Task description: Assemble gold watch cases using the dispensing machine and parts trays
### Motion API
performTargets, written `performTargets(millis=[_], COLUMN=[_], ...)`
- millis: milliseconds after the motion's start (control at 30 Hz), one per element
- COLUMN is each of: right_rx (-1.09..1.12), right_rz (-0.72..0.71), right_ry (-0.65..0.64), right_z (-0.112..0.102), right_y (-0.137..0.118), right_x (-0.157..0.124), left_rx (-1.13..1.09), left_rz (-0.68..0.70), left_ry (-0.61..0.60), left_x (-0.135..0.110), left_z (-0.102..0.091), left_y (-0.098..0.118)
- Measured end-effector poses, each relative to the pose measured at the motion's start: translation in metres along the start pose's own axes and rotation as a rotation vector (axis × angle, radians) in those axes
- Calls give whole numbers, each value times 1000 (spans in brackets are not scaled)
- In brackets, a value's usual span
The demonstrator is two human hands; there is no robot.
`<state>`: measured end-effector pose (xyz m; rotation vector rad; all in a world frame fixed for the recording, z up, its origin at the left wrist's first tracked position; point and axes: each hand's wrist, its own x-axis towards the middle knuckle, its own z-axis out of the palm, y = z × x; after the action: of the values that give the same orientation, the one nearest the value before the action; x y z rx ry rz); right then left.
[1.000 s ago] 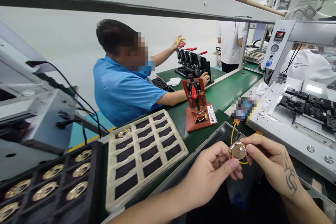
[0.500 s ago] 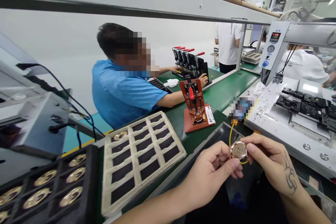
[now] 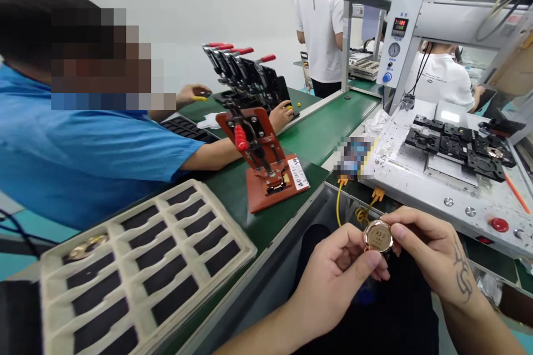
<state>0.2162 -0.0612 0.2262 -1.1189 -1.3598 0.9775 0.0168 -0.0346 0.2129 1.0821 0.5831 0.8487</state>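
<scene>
A round rose-gold watch case [image 3: 378, 236] with fine print on its back faces me, held between both hands above my lap. My left hand [image 3: 339, 266] pinches its left and lower edge between thumb and fingers. On the upper right rim, the thumb and forefinger of my right hand [image 3: 431, 249] close on it. Behind the hands lies a yellow cable [image 3: 338, 205] with an orange plug. A red-brown clamp fixture [image 3: 270, 172] with a red handle stands on the green bench, left of and beyond my hands.
A beige compartment tray [image 3: 144, 316] at lower left holds one gold part [image 3: 89, 247] in a corner. A white press machine [image 3: 428, 194] with black fixtures [image 3: 453, 147] stands at right. Across the bench, a co-worker in a blue shirt [image 3: 104, 161] works at red-handled clamps [image 3: 245, 75].
My view has swung right and closer to the bench, so the dark tray of gold parts has left the picture. Both hands keep the same hold on the watch case.
</scene>
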Motion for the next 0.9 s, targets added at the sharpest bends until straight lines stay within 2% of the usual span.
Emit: performTargets(millis=[433,900], right_rx=[3,-23], right_rz=[30,-22], right_ry=[35,28], right_z=[-10,-11], right_y=[9,10], right_x=[-7,-4], left_rx=[25,18], left_rz=[15,-14], left_ry=[-48,-39], left_x=[8,10], left_z=[2,4], left_y=[-4,-1])
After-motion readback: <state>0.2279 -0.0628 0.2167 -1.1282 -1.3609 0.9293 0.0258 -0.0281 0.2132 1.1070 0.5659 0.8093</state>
